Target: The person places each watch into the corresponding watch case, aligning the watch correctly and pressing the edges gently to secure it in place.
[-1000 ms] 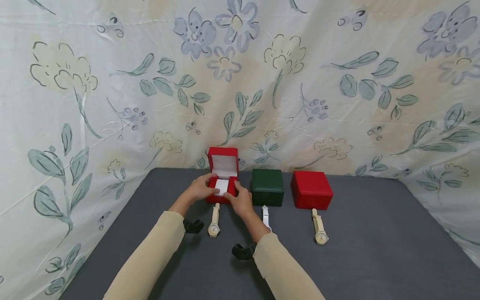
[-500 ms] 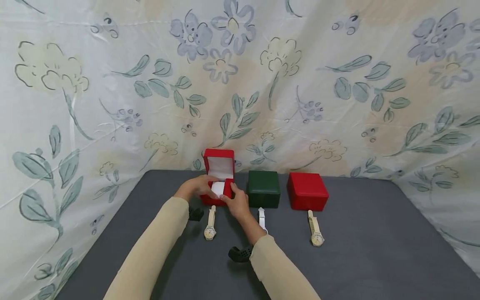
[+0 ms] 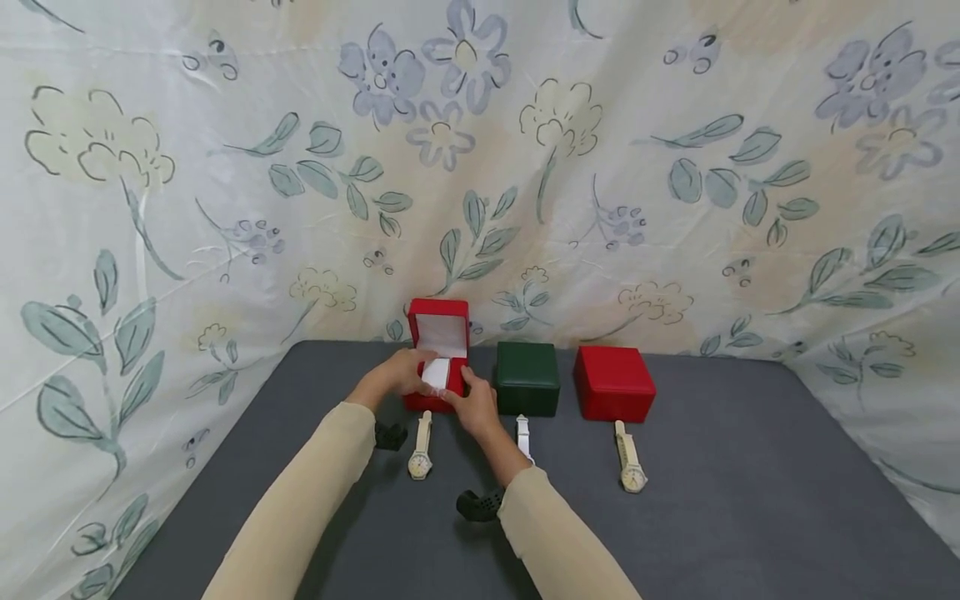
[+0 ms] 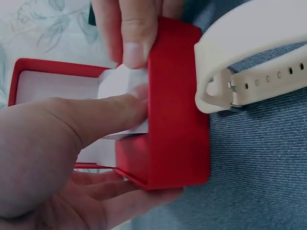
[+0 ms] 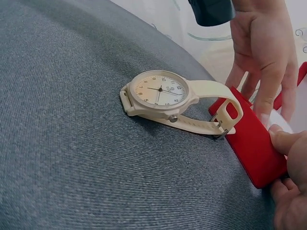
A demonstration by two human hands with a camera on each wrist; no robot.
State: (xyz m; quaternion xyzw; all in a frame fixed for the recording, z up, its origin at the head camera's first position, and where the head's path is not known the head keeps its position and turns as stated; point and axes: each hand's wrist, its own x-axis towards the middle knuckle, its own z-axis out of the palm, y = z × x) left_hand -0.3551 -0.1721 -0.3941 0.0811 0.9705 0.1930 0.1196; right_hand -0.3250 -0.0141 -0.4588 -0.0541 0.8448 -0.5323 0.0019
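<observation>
At the back left stands an open red watch box (image 4: 177, 120), its white-lined lid (image 3: 441, 332) raised. A white cushion (image 4: 112, 84) sits inside it. My left hand (image 3: 401, 372) holds the box's left side, fingers round the outside and thumb on the cushion. From the right, my right hand (image 3: 477, 406) grips the box with its thumb at the cushion's front edge. A cream wristwatch (image 5: 160, 91) with a buckled strap lies just in front of this box, touched by neither hand.
To the right stand a closed green box (image 3: 527, 379) and a closed red box (image 3: 615, 383). A white watch (image 3: 523, 433), partly behind the right forearm, and another cream watch (image 3: 632, 462) lie before them. A floral cloth (image 3: 480, 167) hangs behind the dark table (image 3: 750, 467).
The head view has shifted slightly. My left wrist has risen a little, with the hand further over the open box's left side. The right hand keeps its hold, and the watches stay put.
</observation>
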